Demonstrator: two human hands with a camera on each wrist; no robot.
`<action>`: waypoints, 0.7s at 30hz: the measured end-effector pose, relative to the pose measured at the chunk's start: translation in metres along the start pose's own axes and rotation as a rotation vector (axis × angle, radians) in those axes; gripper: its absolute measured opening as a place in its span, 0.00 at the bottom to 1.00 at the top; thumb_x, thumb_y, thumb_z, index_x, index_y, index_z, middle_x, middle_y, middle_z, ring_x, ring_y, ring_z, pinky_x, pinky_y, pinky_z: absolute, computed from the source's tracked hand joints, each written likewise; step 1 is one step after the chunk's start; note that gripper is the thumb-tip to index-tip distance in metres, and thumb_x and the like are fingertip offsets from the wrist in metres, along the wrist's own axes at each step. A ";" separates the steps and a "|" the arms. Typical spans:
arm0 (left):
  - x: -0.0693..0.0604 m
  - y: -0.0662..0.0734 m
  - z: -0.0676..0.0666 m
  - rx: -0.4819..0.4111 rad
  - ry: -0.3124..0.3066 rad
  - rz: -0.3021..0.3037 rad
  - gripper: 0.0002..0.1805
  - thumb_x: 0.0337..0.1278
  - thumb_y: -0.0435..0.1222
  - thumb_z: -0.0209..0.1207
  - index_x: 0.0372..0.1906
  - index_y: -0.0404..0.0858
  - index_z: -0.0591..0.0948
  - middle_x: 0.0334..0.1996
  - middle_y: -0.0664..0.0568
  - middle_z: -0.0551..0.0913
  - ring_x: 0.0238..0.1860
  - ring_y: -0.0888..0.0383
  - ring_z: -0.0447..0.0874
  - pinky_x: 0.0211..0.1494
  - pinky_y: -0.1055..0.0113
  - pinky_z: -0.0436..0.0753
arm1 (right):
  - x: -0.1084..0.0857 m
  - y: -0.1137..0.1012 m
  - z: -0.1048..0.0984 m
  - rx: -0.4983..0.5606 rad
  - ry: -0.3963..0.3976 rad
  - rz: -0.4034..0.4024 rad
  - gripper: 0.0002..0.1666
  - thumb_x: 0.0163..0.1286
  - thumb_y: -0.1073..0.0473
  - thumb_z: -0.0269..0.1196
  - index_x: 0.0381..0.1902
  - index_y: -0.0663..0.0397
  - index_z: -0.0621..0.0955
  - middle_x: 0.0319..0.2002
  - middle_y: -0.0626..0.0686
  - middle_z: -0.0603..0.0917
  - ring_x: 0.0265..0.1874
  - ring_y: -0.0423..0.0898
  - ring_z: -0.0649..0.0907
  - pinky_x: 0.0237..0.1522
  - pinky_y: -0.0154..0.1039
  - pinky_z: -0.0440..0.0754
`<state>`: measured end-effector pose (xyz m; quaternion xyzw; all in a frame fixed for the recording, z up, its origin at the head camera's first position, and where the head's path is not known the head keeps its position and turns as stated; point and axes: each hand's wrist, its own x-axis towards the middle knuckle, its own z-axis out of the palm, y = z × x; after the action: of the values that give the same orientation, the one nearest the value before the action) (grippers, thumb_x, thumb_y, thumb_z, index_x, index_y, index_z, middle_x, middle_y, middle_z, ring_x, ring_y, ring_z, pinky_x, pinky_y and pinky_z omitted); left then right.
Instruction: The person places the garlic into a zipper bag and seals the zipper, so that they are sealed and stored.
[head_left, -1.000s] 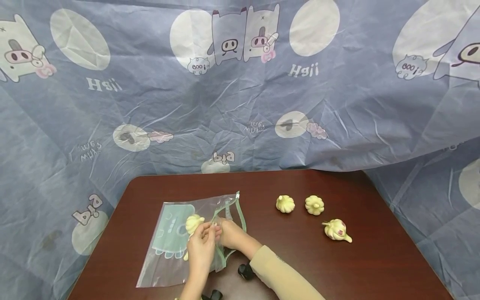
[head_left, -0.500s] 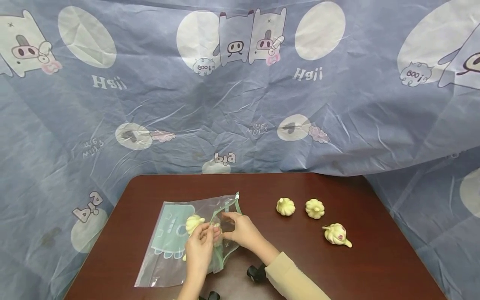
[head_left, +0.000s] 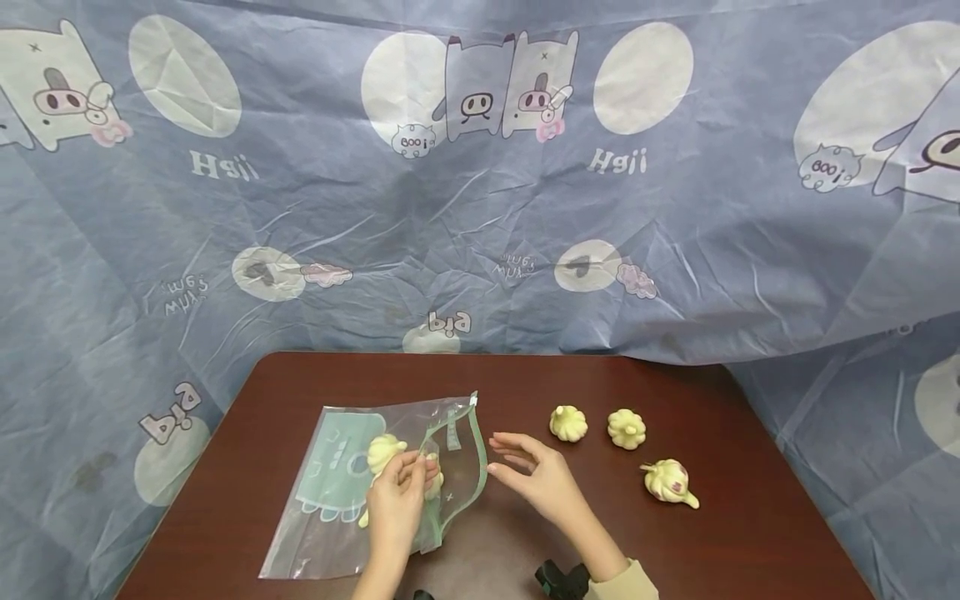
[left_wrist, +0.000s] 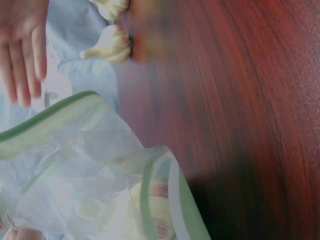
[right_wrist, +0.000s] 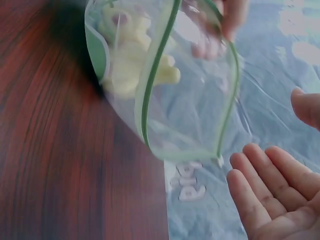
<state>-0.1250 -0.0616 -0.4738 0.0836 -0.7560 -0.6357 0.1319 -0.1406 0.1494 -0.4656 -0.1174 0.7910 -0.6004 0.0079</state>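
A clear zip bag (head_left: 315, 557) with green edging lies on the table, its mouth held apart toward the right. My left hand (head_left: 394, 510) pinches the near rim of that mouth between thumb and fingers. Inside are garlic bulbs (head_left: 382, 452), partly hidden by the hand and the plastic; in the right wrist view the bagged garlic (right_wrist: 130, 65) shows pale yellow. My right hand (head_left: 546, 482) hovers just right of the mouth, fingers extended and thumb apart, holding nothing. The right wrist view shows its palm (right_wrist: 280, 200) bare.
On the right of the dark red table (head_left: 510, 387) lie three loose bulbs: one garlic bulb (head_left: 568, 424), a second garlic bulb (head_left: 626, 429) and a purple-marked garlic bulb (head_left: 667, 481). A blue patterned cloth (head_left: 480, 192) hangs behind the table.
My right hand has come out of the bag's mouth and moved right, its fingers spreading. Another bulb now shows just inside the mouth. The left hand keeps its hold on the rim.
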 end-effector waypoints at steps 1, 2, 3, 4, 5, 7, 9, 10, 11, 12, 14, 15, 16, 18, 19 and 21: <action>0.000 0.000 0.000 -0.003 0.000 -0.001 0.10 0.67 0.31 0.58 0.43 0.27 0.82 0.35 0.39 0.89 0.34 0.50 0.91 0.37 0.72 0.87 | -0.005 0.002 -0.004 0.011 0.016 -0.003 0.27 0.63 0.55 0.71 0.59 0.52 0.79 0.57 0.59 0.83 0.58 0.52 0.82 0.62 0.43 0.79; 0.000 0.000 0.000 -0.005 0.000 -0.002 0.09 0.67 0.31 0.58 0.43 0.27 0.82 0.35 0.39 0.89 0.34 0.50 0.91 0.37 0.72 0.87 | -0.009 0.004 -0.008 0.017 0.033 -0.008 0.26 0.63 0.56 0.70 0.59 0.52 0.79 0.57 0.59 0.83 0.58 0.51 0.82 0.62 0.43 0.79; 0.000 0.000 0.000 -0.011 0.000 -0.003 0.09 0.67 0.31 0.58 0.43 0.27 0.82 0.34 0.38 0.89 0.34 0.49 0.91 0.37 0.72 0.87 | -0.014 0.006 -0.012 0.025 0.055 -0.008 0.26 0.63 0.57 0.70 0.58 0.52 0.79 0.57 0.58 0.83 0.57 0.50 0.83 0.61 0.43 0.79; 0.000 0.000 0.000 -0.017 -0.001 -0.004 0.09 0.67 0.30 0.57 0.44 0.26 0.82 0.34 0.38 0.89 0.34 0.49 0.91 0.37 0.72 0.87 | -0.019 0.008 -0.015 0.029 0.077 -0.014 0.25 0.63 0.58 0.70 0.58 0.54 0.79 0.56 0.59 0.83 0.56 0.49 0.83 0.60 0.43 0.80; 0.000 -0.001 0.000 -0.016 -0.001 -0.003 0.09 0.66 0.30 0.57 0.44 0.26 0.82 0.34 0.38 0.89 0.34 0.48 0.91 0.37 0.72 0.87 | -0.024 0.010 -0.019 0.033 0.100 -0.011 0.25 0.63 0.60 0.70 0.58 0.54 0.79 0.56 0.58 0.84 0.56 0.48 0.83 0.60 0.43 0.80; 0.000 -0.001 0.000 -0.023 -0.003 0.003 0.09 0.66 0.29 0.57 0.44 0.25 0.82 0.34 0.37 0.89 0.34 0.48 0.91 0.37 0.71 0.87 | -0.034 0.015 -0.025 0.037 0.148 0.001 0.24 0.62 0.62 0.70 0.57 0.55 0.80 0.54 0.57 0.85 0.54 0.44 0.84 0.58 0.39 0.82; 0.001 -0.002 0.000 -0.021 -0.008 0.011 0.09 0.66 0.29 0.57 0.44 0.25 0.82 0.34 0.37 0.89 0.34 0.48 0.91 0.37 0.71 0.87 | -0.044 0.019 -0.031 0.042 0.191 0.019 0.24 0.62 0.64 0.70 0.56 0.57 0.80 0.53 0.56 0.86 0.53 0.41 0.85 0.56 0.37 0.82; 0.001 -0.002 0.000 -0.023 -0.010 0.016 0.09 0.66 0.29 0.57 0.44 0.24 0.81 0.34 0.37 0.89 0.33 0.48 0.91 0.37 0.71 0.87 | -0.049 0.021 -0.035 0.035 0.209 0.027 0.24 0.62 0.64 0.70 0.56 0.57 0.80 0.53 0.57 0.86 0.52 0.41 0.85 0.56 0.36 0.83; 0.001 -0.002 0.000 -0.022 -0.013 0.020 0.10 0.66 0.29 0.58 0.44 0.24 0.81 0.34 0.37 0.89 0.33 0.48 0.91 0.37 0.71 0.87 | -0.054 0.023 -0.038 0.032 0.228 0.042 0.24 0.61 0.64 0.70 0.56 0.57 0.80 0.52 0.56 0.86 0.52 0.40 0.85 0.55 0.35 0.83; 0.001 -0.002 0.000 -0.025 -0.015 0.020 0.10 0.66 0.29 0.58 0.44 0.24 0.81 0.34 0.37 0.89 0.33 0.49 0.91 0.37 0.71 0.87 | -0.059 0.025 -0.041 0.023 0.246 0.057 0.24 0.61 0.63 0.71 0.56 0.57 0.80 0.52 0.56 0.86 0.51 0.39 0.85 0.55 0.34 0.83; 0.001 -0.002 -0.001 -0.027 -0.020 0.014 0.10 0.66 0.29 0.58 0.45 0.25 0.81 0.34 0.37 0.89 0.33 0.49 0.91 0.37 0.71 0.87 | -0.070 0.028 -0.049 -0.005 0.282 0.095 0.25 0.61 0.62 0.71 0.56 0.57 0.80 0.53 0.56 0.86 0.51 0.38 0.85 0.54 0.33 0.83; 0.001 -0.002 -0.001 -0.029 -0.022 0.010 0.10 0.66 0.29 0.58 0.45 0.25 0.81 0.34 0.37 0.89 0.33 0.49 0.91 0.37 0.72 0.87 | -0.075 0.029 -0.052 -0.018 0.300 0.125 0.26 0.61 0.60 0.71 0.57 0.56 0.80 0.53 0.56 0.85 0.51 0.36 0.85 0.54 0.32 0.83; 0.000 -0.002 -0.001 -0.034 -0.024 0.004 0.10 0.66 0.29 0.58 0.45 0.25 0.81 0.34 0.37 0.89 0.34 0.49 0.91 0.37 0.72 0.87 | -0.079 0.030 -0.056 -0.029 0.316 0.158 0.27 0.61 0.59 0.71 0.58 0.55 0.79 0.54 0.56 0.85 0.50 0.35 0.84 0.53 0.31 0.83; 0.000 -0.002 -0.001 -0.039 -0.025 -0.011 0.11 0.66 0.30 0.58 0.46 0.25 0.81 0.35 0.37 0.89 0.34 0.49 0.91 0.38 0.72 0.87 | -0.088 0.032 -0.065 -0.044 0.344 0.229 0.29 0.61 0.56 0.72 0.60 0.54 0.78 0.56 0.55 0.84 0.50 0.34 0.84 0.53 0.28 0.82; -0.001 -0.002 -0.001 -0.042 -0.024 -0.016 0.11 0.66 0.30 0.58 0.46 0.25 0.81 0.35 0.37 0.89 0.35 0.48 0.91 0.38 0.72 0.87 | -0.092 0.033 -0.069 -0.050 0.353 0.263 0.31 0.61 0.55 0.72 0.61 0.54 0.77 0.56 0.55 0.84 0.50 0.33 0.84 0.53 0.28 0.82; -0.001 -0.002 -0.001 -0.050 -0.021 -0.025 0.11 0.66 0.30 0.58 0.46 0.25 0.81 0.35 0.37 0.89 0.35 0.48 0.91 0.38 0.71 0.87 | -0.098 0.036 -0.077 -0.067 0.370 0.323 0.33 0.61 0.52 0.71 0.62 0.54 0.76 0.57 0.53 0.83 0.50 0.31 0.83 0.53 0.26 0.81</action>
<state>-0.1233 -0.0630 -0.4761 0.0830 -0.7400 -0.6570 0.1181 -0.0635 0.2504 -0.4908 0.1224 0.8069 -0.5761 -0.0448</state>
